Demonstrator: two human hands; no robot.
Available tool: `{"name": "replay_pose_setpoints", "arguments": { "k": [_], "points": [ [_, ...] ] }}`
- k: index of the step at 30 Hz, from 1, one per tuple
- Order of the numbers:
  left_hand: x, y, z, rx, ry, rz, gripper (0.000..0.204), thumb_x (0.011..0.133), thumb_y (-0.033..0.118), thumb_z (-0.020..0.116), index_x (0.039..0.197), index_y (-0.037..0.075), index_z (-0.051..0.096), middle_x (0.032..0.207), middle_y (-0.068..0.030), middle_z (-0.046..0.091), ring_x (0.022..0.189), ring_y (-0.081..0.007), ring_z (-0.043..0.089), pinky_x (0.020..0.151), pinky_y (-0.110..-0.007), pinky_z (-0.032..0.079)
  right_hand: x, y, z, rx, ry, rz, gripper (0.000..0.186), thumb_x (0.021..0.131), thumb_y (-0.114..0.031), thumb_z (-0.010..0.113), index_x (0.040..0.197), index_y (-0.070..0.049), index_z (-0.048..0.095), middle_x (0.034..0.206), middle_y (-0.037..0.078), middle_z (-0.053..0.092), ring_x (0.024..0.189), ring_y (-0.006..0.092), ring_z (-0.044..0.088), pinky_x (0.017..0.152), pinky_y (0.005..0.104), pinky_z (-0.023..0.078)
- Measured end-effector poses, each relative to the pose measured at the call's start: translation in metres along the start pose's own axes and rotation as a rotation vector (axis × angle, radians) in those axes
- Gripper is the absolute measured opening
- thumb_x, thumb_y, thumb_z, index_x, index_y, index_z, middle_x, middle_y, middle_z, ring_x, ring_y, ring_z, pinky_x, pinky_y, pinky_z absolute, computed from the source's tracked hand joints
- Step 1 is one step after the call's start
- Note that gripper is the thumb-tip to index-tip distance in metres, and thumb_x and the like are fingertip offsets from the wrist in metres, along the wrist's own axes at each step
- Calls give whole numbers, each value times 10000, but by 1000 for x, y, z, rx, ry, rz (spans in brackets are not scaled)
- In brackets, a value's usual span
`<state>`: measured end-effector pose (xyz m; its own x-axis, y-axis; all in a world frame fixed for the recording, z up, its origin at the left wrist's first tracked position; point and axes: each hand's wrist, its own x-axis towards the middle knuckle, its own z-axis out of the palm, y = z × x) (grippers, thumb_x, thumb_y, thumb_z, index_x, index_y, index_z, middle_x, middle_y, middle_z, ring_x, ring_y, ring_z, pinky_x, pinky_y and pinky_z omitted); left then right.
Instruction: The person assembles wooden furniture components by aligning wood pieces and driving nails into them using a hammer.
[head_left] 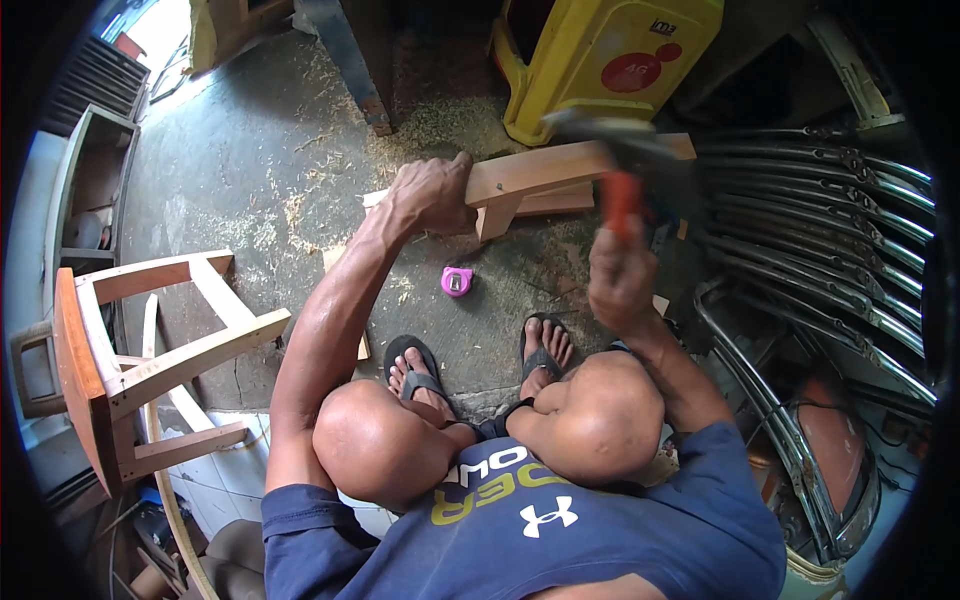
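My left hand (432, 195) is closed around the left end of a wooden frame piece (540, 170), whose pale beam slants up to the right. Beneath the beam, a short wooden leg (496, 218) reaches down toward the floor. A small dark spot, perhaps a nail or hole, shows on the beam's side. In my right hand (620, 278) is a hammer (622, 205) with an orange-red handle, its head smeared by motion over the beam's right part. On the floor between my hands and feet lies a pink tape measure (457, 282).
A chair-like wooden frame (180, 365) stands at the left. Stacked chrome metal tubes (820, 220) crowd the right side. Beyond the beam is a yellow plastic stand (610, 65), beside a dark post (357, 65). Sawdust is scattered over the concrete floor (260, 160).
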<state>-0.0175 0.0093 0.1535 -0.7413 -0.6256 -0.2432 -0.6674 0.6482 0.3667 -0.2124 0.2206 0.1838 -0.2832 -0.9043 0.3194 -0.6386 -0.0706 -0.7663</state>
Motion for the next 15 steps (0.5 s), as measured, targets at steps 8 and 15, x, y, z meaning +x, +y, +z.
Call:
{"name": "replay_pose_setpoints", "arguments": {
  "k": [8,15],
  "points": [
    [1,0,4,1,15,12,527,763,319,814,1092,-6,564,903,-253,722,880,-446,713,766,-525,553,3,9,2,-225,-292,93,383,1089,-391,495,1030,-14,517,599,277,597,626,515,647,517,582,456],
    [-7,-6,8,21,22,21,558,754,338,815,1117,-4,566,894,-251,724,861,-441,715,759,-523,555,11,-32,-11,-45,-106,9,328,1089,-351,504,1051,-29,553,615,256,611,625,497,655,540,559,469]
  ]
}}
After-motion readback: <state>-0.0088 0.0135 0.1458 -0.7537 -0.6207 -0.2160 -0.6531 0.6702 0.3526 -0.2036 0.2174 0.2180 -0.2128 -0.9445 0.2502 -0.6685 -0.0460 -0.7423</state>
